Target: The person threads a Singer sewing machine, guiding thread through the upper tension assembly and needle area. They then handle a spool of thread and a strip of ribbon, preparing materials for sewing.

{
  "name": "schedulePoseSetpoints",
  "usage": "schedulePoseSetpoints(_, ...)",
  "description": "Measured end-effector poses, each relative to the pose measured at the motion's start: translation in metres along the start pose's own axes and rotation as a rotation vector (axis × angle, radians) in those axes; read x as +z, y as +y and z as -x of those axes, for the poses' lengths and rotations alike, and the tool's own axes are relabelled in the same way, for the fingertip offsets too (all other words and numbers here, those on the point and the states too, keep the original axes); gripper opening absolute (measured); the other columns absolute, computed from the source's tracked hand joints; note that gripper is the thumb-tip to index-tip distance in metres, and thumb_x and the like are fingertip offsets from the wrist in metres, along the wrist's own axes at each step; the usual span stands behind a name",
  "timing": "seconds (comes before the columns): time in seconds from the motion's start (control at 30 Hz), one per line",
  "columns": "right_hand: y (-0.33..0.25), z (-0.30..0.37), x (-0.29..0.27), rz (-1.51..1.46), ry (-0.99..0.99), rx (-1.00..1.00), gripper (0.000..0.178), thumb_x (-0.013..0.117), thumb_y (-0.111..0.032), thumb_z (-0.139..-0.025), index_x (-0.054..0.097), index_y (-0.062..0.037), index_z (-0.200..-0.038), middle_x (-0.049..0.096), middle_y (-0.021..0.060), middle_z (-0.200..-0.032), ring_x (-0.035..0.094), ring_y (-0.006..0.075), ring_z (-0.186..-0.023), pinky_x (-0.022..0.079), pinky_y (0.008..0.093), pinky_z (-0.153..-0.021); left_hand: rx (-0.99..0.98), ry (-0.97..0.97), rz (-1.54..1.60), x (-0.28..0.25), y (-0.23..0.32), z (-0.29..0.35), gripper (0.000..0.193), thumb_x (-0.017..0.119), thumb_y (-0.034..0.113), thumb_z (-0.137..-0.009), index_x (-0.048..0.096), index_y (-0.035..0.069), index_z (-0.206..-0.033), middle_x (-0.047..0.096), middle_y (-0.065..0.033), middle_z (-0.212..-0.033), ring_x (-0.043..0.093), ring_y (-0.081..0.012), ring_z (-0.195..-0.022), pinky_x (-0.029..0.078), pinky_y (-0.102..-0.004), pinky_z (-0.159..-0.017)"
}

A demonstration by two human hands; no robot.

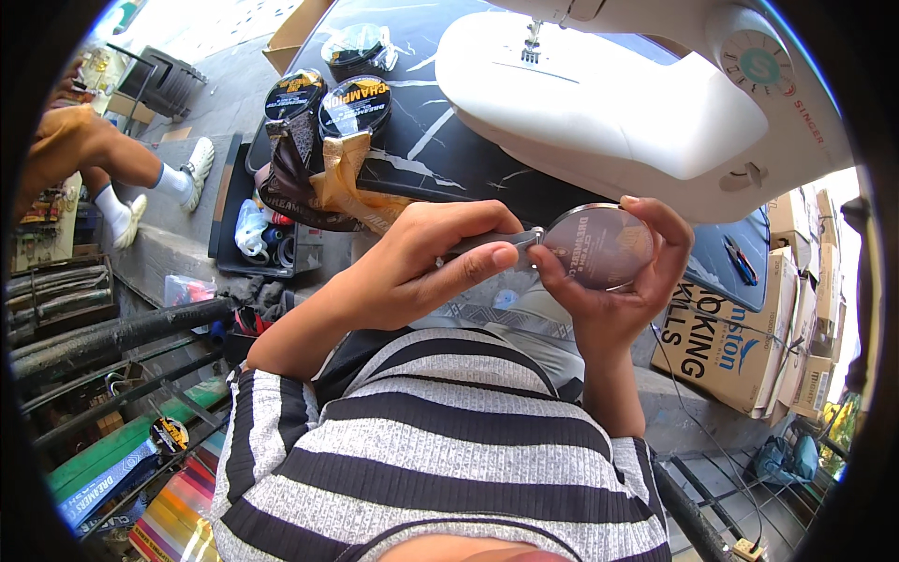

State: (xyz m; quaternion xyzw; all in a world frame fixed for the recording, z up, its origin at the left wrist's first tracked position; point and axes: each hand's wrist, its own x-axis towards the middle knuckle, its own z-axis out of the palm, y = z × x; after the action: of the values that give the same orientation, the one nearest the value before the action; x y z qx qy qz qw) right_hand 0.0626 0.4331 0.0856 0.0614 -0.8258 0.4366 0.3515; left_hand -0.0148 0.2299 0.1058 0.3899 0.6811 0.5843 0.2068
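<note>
My right hand (646,253) is closed around the edge of a round medal (599,245) with a silver rim and a greyish face. My left hand (459,253) is closed on a small metal tool that looks like pliers (510,243), its handles mostly hidden in the palm. The tool's tip touches the small loop at the medal's left edge. Beyond my left hand, several round black medals (354,105) lie stacked on the table. A brown ribbon (290,173) and a gold ribbon (348,178) hang by them toward me.
A white sewing machine (599,103) fills the far right of the dark marbled table (421,122). Dark pliers (740,260) rest at the table's right. Cardboard boxes (726,351) stand on the right. A black tray (272,262) holds small items; another person's legs (140,159) show at left.
</note>
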Motion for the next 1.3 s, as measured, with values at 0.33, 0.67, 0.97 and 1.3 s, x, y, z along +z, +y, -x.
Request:
schedulePoseSetpoints(0.33,-0.006,0.002,0.005,-0.922,-0.118,0.676,0.075,0.086,-0.005,-0.074,0.038,-0.0107,-0.132,0.058,0.0093,-0.105,0.069,0.0170,-0.078,0.057,0.0231,-0.047,0.010,0.026,0.092,0.008,-0.002,-0.002,0.016,0.059,0.011,-0.100,0.063,-0.003,-0.094,0.055,-0.0006,-0.067,0.048,-0.0061,-0.056,0.037,-0.0219,-0.051)
schedulePoseSetpoints(0.67,-0.004,0.003,0.004,-1.035,-0.182,0.812,0.076,0.088,-0.005,-0.070,0.041,-0.0105,-0.130,0.057,0.0090,-0.105,0.068,0.0169,-0.082,0.058,0.0237,-0.052,0.067,0.002,0.078,0.006,-0.004,-0.001,0.016,0.060,0.011,-0.099,0.064,-0.004,-0.093,0.057,-0.0026,-0.069,0.050,-0.0071,-0.058,0.039,-0.0227,-0.052)
schedulePoseSetpoints(0.97,-0.007,0.006,-0.004,-0.022,0.001,-0.008,0.078,0.094,-0.014,-0.064,0.045,-0.0053,-0.124,0.047,0.0085,-0.118,0.062,0.0181,-0.101,0.057,0.0275,-0.081,0.136,0.034,-0.152,0.005,0.001,0.000,0.022,0.069,0.019,-0.094,0.061,-0.001,-0.098,0.060,-0.0101,-0.074,0.059,-0.0203,-0.064,0.045,-0.0324,-0.057)
schedulePoseSetpoints(1.3,-0.003,0.015,-0.011,-0.313,-0.087,0.381,0.082,0.096,-0.012,-0.061,0.047,-0.0040,-0.127,0.051,0.0093,-0.120,0.059,0.0173,-0.105,0.054,0.0307,-0.087,-0.061,-0.021,-0.003,0.007,0.008,0.002,0.013,0.065,0.007,-0.095,0.063,-0.005,-0.091,0.061,-0.0045,-0.073,0.058,-0.0084,-0.061,0.046,-0.0232,-0.055)
